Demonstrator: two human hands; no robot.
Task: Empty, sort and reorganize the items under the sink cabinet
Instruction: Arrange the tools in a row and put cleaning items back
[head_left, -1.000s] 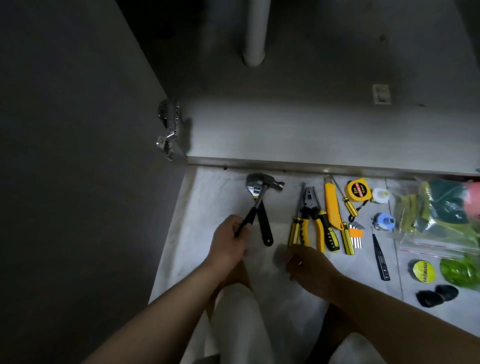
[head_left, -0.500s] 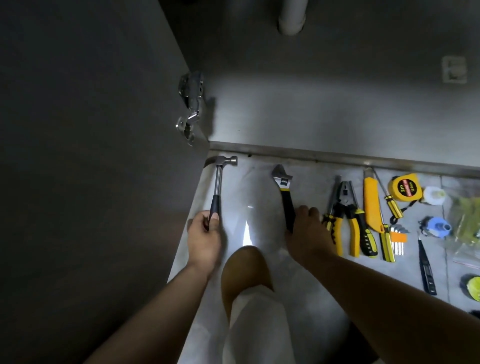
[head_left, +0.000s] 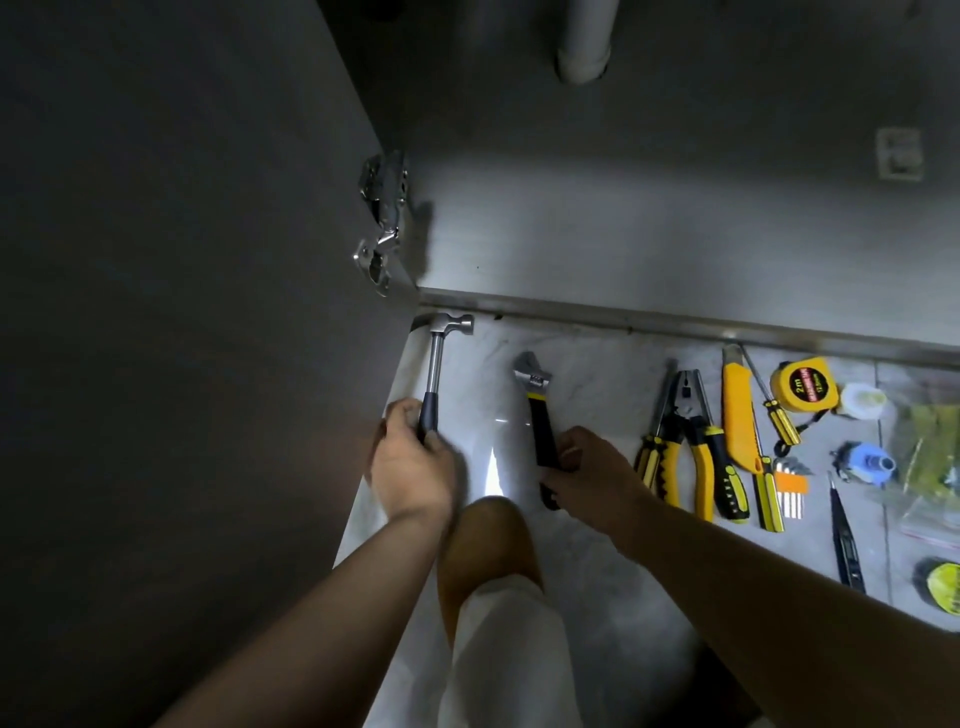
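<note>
— Hands first: what has each got?
— Left hand (head_left: 410, 467) is curled round the black grip of the hammer (head_left: 435, 364). The hammer lies along the floor (head_left: 597, 374), steel head away from the person, just beside the cabinet's (head_left: 623, 234) front edge and the door (head_left: 182, 312). Right hand (head_left: 592, 480) grips the black handle of the wrench (head_left: 535, 395), fingers wrapped over it.
— Is the wrench lifted off the tile?
— Can't tell (the light is poor). Its metal end points toward the cabinet. It sits well apart from the hammer, with a bright glare on the tile between them.
— And the other tools?
— Laid out to the right of the wrench: pliers (head_left: 696, 441) with yellow handles, then a yellow knife (head_left: 735, 410), a screwdriver (head_left: 779, 423) and a tape measure (head_left: 802, 384) nearest the cabinet edge. Hex keys (head_left: 789, 486) lie just below the screwdriver.
— What about the cabinet itself?
— Its door stands open on the left, with a metal hinge (head_left: 382, 218) at the corner. A pale pipe (head_left: 584, 41) comes down at the back. The person's knee (head_left: 488, 535) shows between the two forearms.
</note>
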